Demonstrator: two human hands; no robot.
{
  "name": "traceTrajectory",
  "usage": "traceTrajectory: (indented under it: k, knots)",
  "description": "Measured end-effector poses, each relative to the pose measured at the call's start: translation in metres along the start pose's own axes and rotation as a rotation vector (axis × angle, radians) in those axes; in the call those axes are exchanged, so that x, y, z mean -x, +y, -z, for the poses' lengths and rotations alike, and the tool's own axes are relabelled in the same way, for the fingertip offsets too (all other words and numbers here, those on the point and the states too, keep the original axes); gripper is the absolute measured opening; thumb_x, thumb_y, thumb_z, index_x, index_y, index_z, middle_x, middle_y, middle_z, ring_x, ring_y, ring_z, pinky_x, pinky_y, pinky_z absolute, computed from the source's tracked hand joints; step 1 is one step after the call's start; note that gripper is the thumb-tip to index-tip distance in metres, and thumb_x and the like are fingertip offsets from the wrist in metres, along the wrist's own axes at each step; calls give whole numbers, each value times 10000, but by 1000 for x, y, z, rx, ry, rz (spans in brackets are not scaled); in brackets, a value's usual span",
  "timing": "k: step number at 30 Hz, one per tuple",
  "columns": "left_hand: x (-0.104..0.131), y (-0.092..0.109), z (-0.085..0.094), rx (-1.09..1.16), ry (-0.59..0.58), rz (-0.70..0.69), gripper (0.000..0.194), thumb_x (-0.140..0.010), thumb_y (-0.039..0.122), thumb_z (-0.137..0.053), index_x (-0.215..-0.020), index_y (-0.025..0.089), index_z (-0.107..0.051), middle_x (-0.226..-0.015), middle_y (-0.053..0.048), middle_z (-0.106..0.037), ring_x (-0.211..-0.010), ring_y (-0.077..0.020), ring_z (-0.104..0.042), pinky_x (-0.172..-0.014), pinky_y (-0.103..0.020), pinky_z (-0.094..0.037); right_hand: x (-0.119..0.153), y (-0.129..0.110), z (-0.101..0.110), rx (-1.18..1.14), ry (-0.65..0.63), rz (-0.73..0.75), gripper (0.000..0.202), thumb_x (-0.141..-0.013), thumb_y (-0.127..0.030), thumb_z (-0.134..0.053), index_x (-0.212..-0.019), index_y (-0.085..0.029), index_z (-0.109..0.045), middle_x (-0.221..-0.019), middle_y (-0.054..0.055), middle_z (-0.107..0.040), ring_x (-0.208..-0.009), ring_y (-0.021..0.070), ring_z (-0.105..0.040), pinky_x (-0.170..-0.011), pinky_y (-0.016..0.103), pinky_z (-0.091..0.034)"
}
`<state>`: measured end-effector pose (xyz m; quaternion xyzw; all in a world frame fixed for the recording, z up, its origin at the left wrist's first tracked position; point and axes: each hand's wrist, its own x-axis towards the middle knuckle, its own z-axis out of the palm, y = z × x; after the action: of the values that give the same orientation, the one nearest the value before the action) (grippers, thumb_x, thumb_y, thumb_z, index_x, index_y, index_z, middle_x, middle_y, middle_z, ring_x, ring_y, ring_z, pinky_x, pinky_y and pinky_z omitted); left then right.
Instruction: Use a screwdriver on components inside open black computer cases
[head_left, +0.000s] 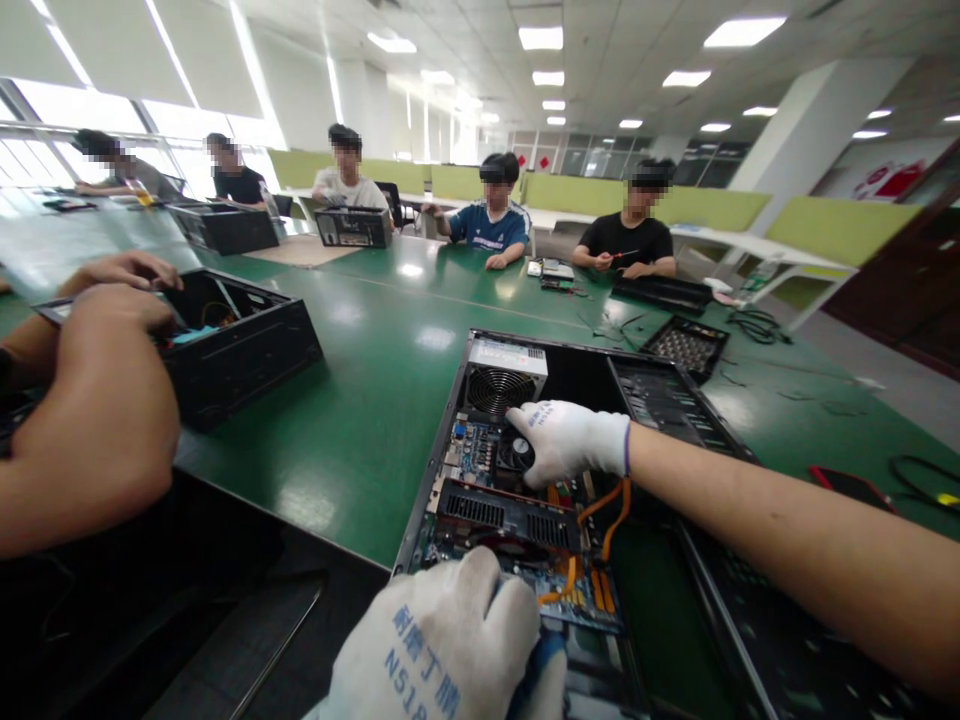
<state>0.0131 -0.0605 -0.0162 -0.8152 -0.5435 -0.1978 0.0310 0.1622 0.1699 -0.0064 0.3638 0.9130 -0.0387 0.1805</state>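
My right hand [571,442], in a white knit glove, spans the round black cooling fan [517,453] inside the open black metal computer case [432,470] on the glossy green counter [352,390]. Thumb and forefinger stand apart along the fan's edge; whether they press, I cannot tell. My curled left hand [442,640], gloved alike, is near the black slotted graphics card [510,515]; its fingers are hidden, their grip indeterminable. The fan should be light and stiff, with fragile blades: best held by its outer edge.
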Motion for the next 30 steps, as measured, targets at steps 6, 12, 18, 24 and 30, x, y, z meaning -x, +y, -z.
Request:
traceTrajectory:
  k: [6,12,18,24,30]
  knots:
    - [-2,3,3,-44,8,14,87,-837,264,-606,-842,275,-520,-812,0,-638,-630,-204,-661,-487,-302,-484,26,12,24,-2,-43,-126,675,-602,-529,-786,-1163,-174,-659,-1098,143,-758,-943,317,-745,-712,350,-546]
    - [0,1,1,-1,21,-1,108,-845,296,-625,-850,275,-519,-820,-4,-635,-622,-197,-648,-496,-309,-478,23,45,18,283,8,-207,644,-681,-511,-707,-1184,-111,-687,-1132,217,-757,-1025,382,-736,-816,435,-532]
    - [2,-2,-3,21,21,-12,89,-860,296,-608,-883,284,-523,-831,3,-634,-620,-204,-651,-480,-326,-480,-1,65,7,341,43,-302,647,-757,-481,-687,-1249,-62,-673,-1186,264,-741,-1097,412,-719,-913,502,-505]
    - [2,-4,-2,43,0,-19,54,-907,319,-576,-891,289,-534,-838,-2,-625,-627,-214,-660,-490,-347,-500,-22,69,0,273,6,-291,551,-819,-409,-697,-1264,-84,-706,-1210,231,-754,-1103,350,-732,-846,399,-546]
    - [2,-3,0,35,1,-5,50,-901,316,-588,-886,289,-549,-834,-1,-631,-609,-203,-657,-486,-324,-494,-17,68,3,241,5,-256,361,-912,-311,-616,-1166,-98,-762,-1162,222,-771,-1078,324,-740,-832,368,-548]
